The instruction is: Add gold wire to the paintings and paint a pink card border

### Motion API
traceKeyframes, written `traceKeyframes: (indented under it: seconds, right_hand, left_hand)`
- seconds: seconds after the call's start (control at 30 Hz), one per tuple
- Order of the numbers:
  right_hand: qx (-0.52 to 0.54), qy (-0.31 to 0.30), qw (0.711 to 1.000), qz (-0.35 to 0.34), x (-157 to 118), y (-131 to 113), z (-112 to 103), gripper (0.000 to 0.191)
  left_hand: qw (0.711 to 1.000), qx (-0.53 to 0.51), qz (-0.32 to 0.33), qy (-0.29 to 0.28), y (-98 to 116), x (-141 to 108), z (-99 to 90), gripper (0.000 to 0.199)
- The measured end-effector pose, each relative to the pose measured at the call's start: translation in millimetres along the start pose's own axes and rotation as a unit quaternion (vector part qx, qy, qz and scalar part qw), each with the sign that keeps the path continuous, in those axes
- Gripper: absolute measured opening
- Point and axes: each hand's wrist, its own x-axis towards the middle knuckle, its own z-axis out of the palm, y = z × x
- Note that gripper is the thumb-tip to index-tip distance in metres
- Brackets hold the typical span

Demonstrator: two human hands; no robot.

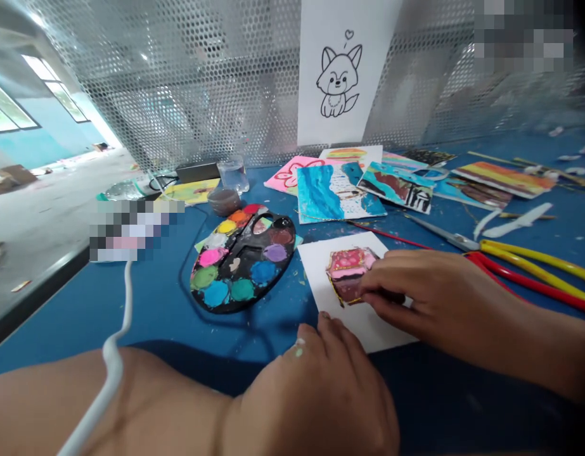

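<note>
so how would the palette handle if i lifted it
The palette looks like thin moulded plastic, so it is probably light and fairly stiff. Its flat oval shape seems unlikely to roll, though it might tip if lifted by one edge. The glossy paint may still be wet and could smear.

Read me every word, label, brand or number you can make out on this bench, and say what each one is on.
Nothing can be read: the sheet with the fox drawing shows only a small drawn heart, and the pixelated patch at the top right and the pixelated patch beside the paint palette are too blurred to read.
</note>
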Motion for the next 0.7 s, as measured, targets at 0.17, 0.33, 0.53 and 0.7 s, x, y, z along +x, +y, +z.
traceKeyframes:
  seconds: [0.17, 0.33, 0.53, 0.7]
  right_hand:
    - [0.008, -0.010, 1.000, -0.010, 2.2, -1.1, 0.7, 0.024]
    - [0.022, -0.038, 0.999, 0.003, 5.3, -2.4, -1.5, 0.023]
    - [0.048, -0.104, 0.993, 0.017, 12.3, -1.8, -5.8, 0.026]
    - [0.062, -0.132, 0.989, 0.017, 17.3, 1.4, -8.8, 0.025]
  left_hand:
    - [1.000, 0.009, 0.010, 0.003, -3.3, 1.8, -3.5, 0.036]
    - [0.999, 0.009, 0.029, -0.014, -4.8, -0.4, -9.4, 0.037]
    - [0.999, -0.027, 0.024, -0.038, -6.4, 0.6, -11.9, 0.035]
    - [0.997, -0.042, 0.028, -0.051, -3.3, 0.0, -12.3, 0.036]
